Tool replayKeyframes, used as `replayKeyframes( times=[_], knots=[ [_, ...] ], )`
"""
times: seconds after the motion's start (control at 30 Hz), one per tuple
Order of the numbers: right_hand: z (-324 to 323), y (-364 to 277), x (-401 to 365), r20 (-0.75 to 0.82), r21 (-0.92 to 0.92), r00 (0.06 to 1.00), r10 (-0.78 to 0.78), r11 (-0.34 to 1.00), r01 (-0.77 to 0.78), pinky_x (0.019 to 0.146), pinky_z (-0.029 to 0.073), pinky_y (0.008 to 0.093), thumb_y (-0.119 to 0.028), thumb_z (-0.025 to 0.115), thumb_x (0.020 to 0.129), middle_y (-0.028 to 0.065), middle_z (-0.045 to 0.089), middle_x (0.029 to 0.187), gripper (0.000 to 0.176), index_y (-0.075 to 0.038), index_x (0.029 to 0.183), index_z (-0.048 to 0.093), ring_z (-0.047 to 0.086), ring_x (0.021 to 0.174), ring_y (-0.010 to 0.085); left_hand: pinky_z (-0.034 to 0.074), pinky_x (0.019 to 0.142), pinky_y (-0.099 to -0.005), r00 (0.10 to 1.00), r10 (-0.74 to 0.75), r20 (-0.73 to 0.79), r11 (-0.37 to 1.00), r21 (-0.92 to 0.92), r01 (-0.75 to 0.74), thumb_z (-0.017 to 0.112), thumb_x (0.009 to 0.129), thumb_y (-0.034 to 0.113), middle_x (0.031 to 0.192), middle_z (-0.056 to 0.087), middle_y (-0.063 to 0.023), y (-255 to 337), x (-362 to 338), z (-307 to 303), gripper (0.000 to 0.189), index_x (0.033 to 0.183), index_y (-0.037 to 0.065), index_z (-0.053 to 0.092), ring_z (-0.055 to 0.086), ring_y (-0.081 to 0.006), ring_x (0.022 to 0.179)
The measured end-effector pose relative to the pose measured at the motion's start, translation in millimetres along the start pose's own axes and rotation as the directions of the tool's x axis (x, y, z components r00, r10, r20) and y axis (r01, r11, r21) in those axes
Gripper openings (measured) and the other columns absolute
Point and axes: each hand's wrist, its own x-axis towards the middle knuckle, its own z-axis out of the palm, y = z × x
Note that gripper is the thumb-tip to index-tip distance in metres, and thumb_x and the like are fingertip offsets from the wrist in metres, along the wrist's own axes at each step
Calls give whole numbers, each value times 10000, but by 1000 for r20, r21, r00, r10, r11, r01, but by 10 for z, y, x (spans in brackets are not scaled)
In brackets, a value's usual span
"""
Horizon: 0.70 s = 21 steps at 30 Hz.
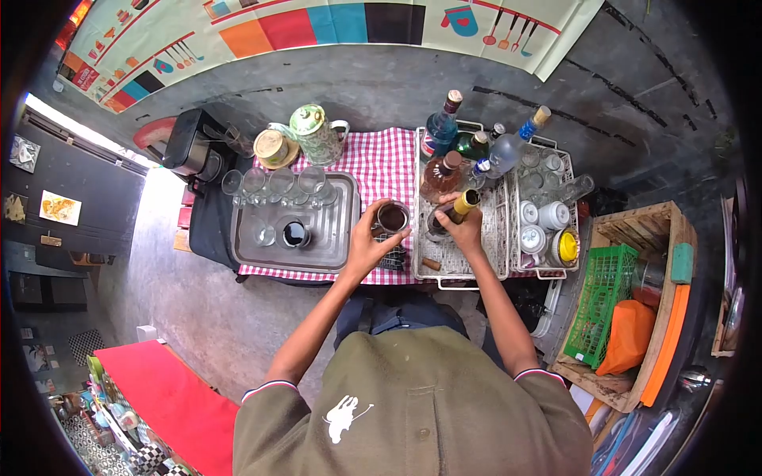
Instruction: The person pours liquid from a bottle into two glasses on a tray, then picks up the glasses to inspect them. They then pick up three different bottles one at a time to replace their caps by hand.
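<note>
Glass of dark liquid, short, round and clear, sits near the middle of the tabletop's near edge in the head view, over the red-checked cloth. Our left hand has it, with the fingers curled closed around its side. Just beside it to the right, our right hand is wrapped tight around a dark bottle with a gold neck, held above the white wire rack. The bottle's long axis is tilted, running from near left to far right, and its gold end points away from the glass. Glass and bottle are near but apart, and the left hand is the nearer to the glass. A dull metal tray lies to the left, with empty tumblers along its far rim.
</note>
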Motion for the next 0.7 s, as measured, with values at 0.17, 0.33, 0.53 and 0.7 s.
replayKeyframes(
  times=[0.17,0.33,0.53,0.7],
  knots=[
    [43,168,-9,-34,48,998,-51,997,52,841,539,329,-231,858,781,69,703,990,418,-40,1068,621,686,943,166,566,929,-320,1000,-1,-12,1000,-20,1,831,798,89,1239,631,-145,-86,-21,4,697,1380,-36,469,638,-187,1130],
    [13,37,-38,-23,-35,1000,2,999,-3,857,529,339,-286,860,779,81,679,1050,550,-45,1179,570,676,959,188,563,935,-318,1000,2,4,1000,-19,-2,827,799,70,1265,610,-143,-113,-60,-56,694,1382,-31,465,625,-183,1146],
    [18,12,-261,-165,-152,985,-45,988,20,1051,419,419,-280,847,770,168,539,1312,748,-26,1357,460,543,1232,275,529,1005,-339,1000,-8,-2,998,-66,8,818,800,43,1292,593,-133,-130,-140,-134,701,1393,-26,450,606,-194,1185],
    [-60,-348,-554,-158,-423,946,-282,885,193,1078,399,468,-158,775,791,207,516,1323,614,2,1306,479,511,1248,380,529,1006,-338,1000,-27,-4,997,-75,27,821,794,36,1299,591,-131,-34,-212,-247,709,1395,-25,450,605,-188,1189]
  ],
)
